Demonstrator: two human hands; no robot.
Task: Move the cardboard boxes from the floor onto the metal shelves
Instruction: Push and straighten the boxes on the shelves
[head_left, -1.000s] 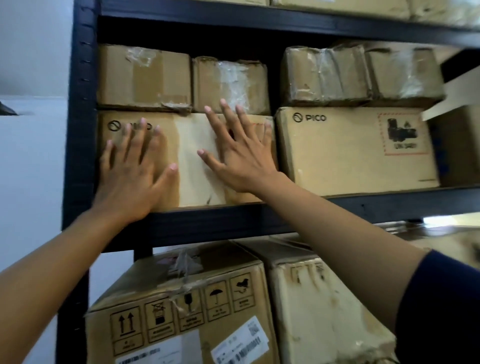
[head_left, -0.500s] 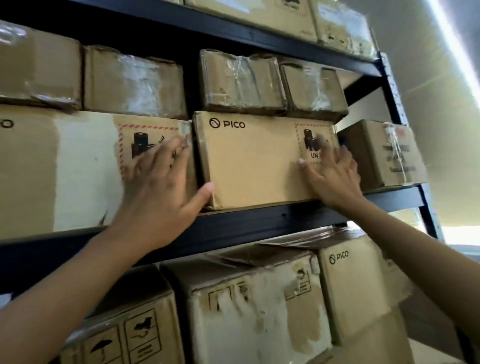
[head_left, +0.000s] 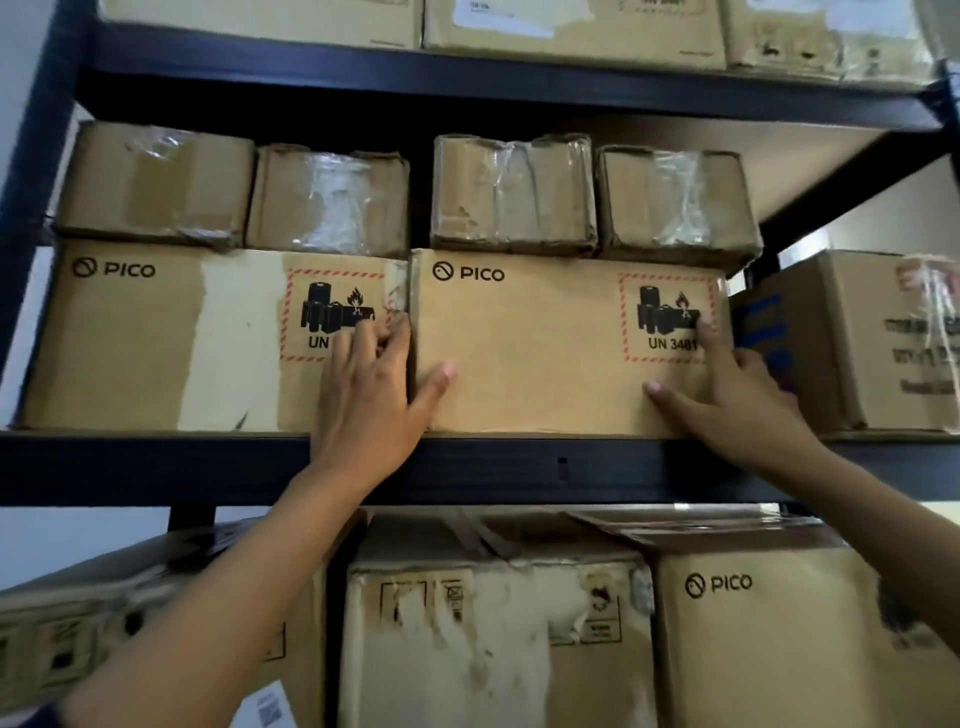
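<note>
On the middle tier of the black metal shelf (head_left: 519, 470), two PICO cartons sit side by side, faces flush, edges touching. I see both hands on the right-hand PICO carton (head_left: 540, 353). Left hand (head_left: 371, 400) straddles the seam: fingers reach into the seam and over the battery-hazard label of the left-hand PICO carton (head_left: 156, 338), thumb spread across the right carton's front face, so it grips that carton's left edge. Right hand (head_left: 737, 400) lies on the carton's lower right corner, index finger straight up on the UN 3481 label (head_left: 670, 317), thumb flat along the front; the other fingers bend round the right edge, which it grips. Four small tape-wrapped boxes (head_left: 514, 192) are stacked along the tops of both cartons. A printed carton (head_left: 872, 343) stands just right, near the grasped one. Below, a scuffed carton (head_left: 493, 644) and another PICO carton (head_left: 779, 639) fill the lower tier.
</note>
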